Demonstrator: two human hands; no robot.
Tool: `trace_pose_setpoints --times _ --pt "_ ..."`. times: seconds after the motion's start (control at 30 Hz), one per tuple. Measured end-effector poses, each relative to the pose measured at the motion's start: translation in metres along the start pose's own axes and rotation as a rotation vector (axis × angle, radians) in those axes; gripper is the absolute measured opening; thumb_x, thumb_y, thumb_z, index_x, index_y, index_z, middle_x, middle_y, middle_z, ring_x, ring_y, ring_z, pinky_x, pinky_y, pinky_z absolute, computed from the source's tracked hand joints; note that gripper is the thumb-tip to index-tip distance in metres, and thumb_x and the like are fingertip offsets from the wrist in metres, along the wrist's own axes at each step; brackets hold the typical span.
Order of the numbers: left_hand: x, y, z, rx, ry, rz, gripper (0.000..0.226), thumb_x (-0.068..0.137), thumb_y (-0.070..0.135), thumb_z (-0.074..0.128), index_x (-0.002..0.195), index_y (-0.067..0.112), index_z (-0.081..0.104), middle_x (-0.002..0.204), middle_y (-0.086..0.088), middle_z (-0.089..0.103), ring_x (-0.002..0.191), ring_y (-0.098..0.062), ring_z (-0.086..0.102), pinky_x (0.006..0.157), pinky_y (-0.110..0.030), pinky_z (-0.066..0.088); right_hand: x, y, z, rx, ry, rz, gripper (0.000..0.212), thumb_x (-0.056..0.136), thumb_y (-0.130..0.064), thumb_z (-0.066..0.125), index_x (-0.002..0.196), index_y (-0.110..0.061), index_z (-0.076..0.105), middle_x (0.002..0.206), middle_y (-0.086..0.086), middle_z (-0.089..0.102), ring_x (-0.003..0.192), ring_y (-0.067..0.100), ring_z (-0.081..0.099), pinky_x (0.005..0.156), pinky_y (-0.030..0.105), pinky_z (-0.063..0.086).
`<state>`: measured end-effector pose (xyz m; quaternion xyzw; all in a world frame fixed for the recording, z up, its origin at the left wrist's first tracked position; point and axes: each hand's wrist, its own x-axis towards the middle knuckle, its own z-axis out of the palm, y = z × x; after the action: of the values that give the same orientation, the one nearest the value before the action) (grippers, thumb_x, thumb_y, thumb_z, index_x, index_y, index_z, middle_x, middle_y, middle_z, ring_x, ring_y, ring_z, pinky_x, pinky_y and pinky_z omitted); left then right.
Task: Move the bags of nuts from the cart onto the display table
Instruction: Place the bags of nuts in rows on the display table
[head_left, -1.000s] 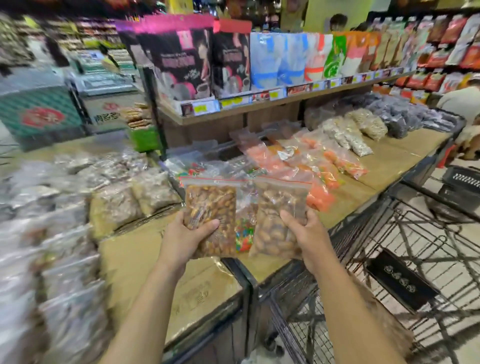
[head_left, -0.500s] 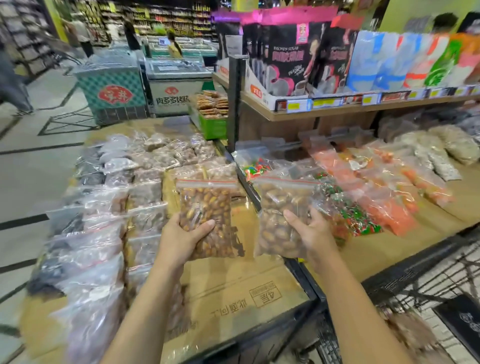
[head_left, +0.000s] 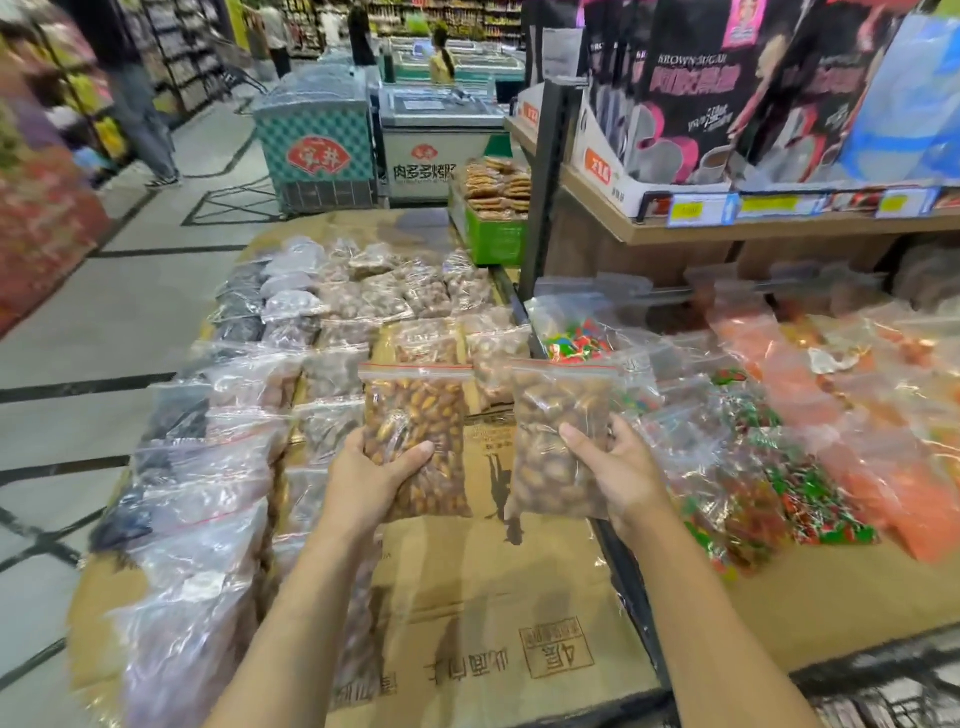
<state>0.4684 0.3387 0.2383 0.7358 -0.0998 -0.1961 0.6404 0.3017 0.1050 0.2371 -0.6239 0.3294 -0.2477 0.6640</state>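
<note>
"What are the hands holding?"
"The left hand (head_left: 363, 480) grips one nut bag (head_left: 415, 441), the right hand (head_left: 621, 475) another bag (head_left: 558, 441), both standing tall."
"Where do they go?"
"Down onto the bare cardboard (head_left: 467, 597) just below."

We cannot see the cart (head_left: 883, 699) beyond a blurred strip at the bottom right edge. Our left hand (head_left: 363, 480) hides the lower left of its nut bag (head_left: 415, 415). The shelf (head_left: 779, 223) packages above are cropped.
</note>
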Motion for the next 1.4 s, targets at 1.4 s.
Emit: trace_pose_setpoints --times 1.4 --pt "0.153 -0.092 0.068 0.081 0.033 -0.246 0.057 0.081 0.029 0.092 0.128 0.023 0.061 0.117 0.002 0.079 0.105 -0.015 0.077 0.093 -0.042 0.063 0.177 0.072 0.044 -0.259 -0.1 0.224 0.031 0.095 -0.031 0.082 0.119 -0.037 0.063 0.122 -0.009 0.075 0.117 0.012 0.069 0.102 0.04 0.054"
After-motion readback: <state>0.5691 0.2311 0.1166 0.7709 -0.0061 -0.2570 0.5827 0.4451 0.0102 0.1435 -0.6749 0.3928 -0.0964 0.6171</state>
